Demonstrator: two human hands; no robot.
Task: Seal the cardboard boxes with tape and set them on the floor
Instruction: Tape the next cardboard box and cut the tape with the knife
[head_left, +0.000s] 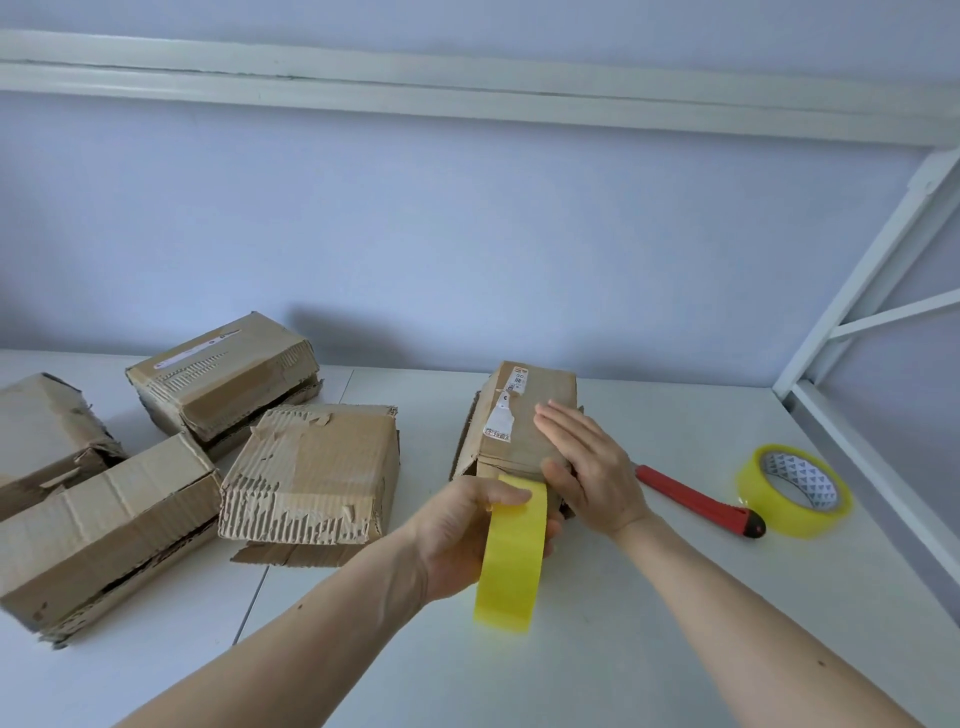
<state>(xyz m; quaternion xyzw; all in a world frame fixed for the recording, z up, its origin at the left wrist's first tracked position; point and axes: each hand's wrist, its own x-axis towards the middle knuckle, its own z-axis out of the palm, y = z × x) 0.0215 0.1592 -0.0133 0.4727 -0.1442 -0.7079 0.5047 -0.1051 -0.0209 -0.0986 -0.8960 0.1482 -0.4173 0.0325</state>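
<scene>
A small cardboard box (524, 415) with white labels stands at the middle of the white table (649, 613). My right hand (592, 467) lies flat on its top, fingers straight, thumb against the near face. My left hand (467, 530) grips a yellow tape roll (511, 561) held on edge just in front of the box; the roll's upper end meets the box's near edge by my thumb. Several worn cardboard boxes lie at the left: a ragged one (311, 473), a long one (104, 530), one behind (223, 379) and one at the far left (41, 436).
A red utility knife (698, 501) lies right of the box, and a second yellow tape roll (795, 488) lies flat beyond it. A white metal frame (872, 291) rises along the table's right edge. A wall stands close behind the table.
</scene>
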